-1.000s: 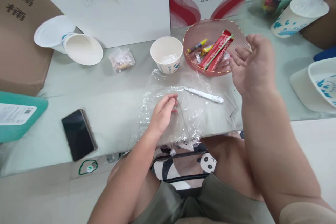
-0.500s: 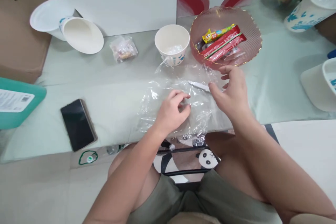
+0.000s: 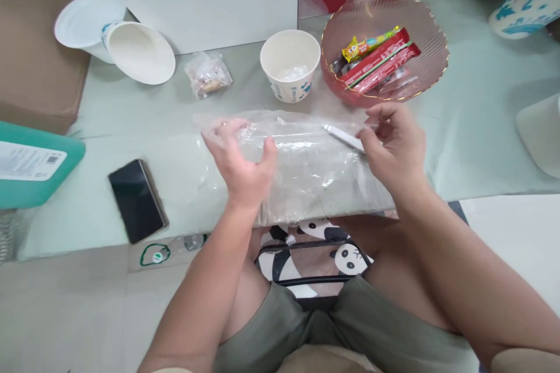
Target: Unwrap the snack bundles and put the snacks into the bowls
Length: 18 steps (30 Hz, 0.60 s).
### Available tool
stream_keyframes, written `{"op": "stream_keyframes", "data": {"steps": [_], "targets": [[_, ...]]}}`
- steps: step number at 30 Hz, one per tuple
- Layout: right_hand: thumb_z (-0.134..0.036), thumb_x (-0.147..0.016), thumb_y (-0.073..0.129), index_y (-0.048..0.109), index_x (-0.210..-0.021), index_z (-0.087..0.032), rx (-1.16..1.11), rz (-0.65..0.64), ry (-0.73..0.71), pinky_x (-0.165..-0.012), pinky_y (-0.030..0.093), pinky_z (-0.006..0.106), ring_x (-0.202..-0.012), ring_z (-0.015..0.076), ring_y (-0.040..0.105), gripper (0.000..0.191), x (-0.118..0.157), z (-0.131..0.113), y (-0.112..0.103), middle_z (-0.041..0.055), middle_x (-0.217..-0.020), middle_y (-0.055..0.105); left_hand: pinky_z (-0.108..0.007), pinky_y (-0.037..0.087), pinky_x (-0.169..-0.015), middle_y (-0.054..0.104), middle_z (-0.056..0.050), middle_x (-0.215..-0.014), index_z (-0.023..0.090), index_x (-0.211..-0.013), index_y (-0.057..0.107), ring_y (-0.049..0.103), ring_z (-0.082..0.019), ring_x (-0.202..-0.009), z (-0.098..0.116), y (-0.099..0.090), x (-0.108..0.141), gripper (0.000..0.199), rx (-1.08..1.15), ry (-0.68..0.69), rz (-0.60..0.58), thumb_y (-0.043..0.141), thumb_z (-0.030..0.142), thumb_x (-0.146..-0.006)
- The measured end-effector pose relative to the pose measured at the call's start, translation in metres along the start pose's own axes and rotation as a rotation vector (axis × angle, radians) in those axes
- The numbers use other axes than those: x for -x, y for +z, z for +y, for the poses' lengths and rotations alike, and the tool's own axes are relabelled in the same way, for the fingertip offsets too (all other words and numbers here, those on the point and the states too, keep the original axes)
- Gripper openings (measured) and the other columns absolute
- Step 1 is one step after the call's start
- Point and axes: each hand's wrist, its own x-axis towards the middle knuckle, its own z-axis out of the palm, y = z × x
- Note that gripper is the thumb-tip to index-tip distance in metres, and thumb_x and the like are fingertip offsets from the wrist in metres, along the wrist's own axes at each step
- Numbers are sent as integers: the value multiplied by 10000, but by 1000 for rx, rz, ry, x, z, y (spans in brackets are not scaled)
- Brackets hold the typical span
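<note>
A clear plastic bag (image 3: 301, 180) lies spread across the front of the table, its upper edge lifted. My left hand (image 3: 245, 163) is at its left side, fingers spread and the thumb apart, with clear film over the fingertips. At the right edge of the bag, my right hand (image 3: 394, 140) has thumb and fingers pinched together on the film. A slim white tool (image 3: 343, 137) with a narrow pointed tip runs leftward from beneath my right thumb; I cannot tell whether it is gripped too. Behind the bag stands a white paper bowl (image 3: 290, 64) with clear plastic inside.
A pink glass bowl (image 3: 429, 64) of wrapped snacks sits behind my right hand. Further left are a small clear packet (image 3: 208, 74), two tipped paper containers (image 3: 140, 52) and a phone (image 3: 137, 201). A green container (image 3: 39, 186) stands at the left edge, paper cups (image 3: 527, 9) at the right.
My left hand has moved left and spread its fingers at the bag's edge. My right hand has closed on the film. The bag is now stretched wider between both hands.
</note>
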Motion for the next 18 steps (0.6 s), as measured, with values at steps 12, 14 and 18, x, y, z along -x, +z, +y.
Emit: {"op": "stream_keyframes", "data": {"steps": [12,14,18], "targets": [[-128,-816,560,609,-818,-225,-344,85,147,-669,576,253,-751,110,688,109,-5,4,3,-4,-904,685,-464,338,-1264,480,-101,-1554,274,-1406,451,410,-310,-1514,-26,-16,-27,764,-118,-287,-136,789,185,-727],[-117,-807,573,620,-823,-227,-454,85,161,-655,576,240,-764,107,711,121,-4,4,5,-8,-963,711,-475,353,-1258,510,-103,-1568,291,-1459,443,437,-323,-1508,-28,-16,-30,833,-93,-327,-301,821,217,-721],[-168,-851,640,622,-833,-244,-624,30,140,-692,580,259,-842,134,749,81,-1,0,6,-10,-1032,731,-472,433,-1186,708,-103,-1302,236,-1473,484,606,-298,-1337,-31,-9,-33,755,-59,-365,-417,790,278,-783]]}}
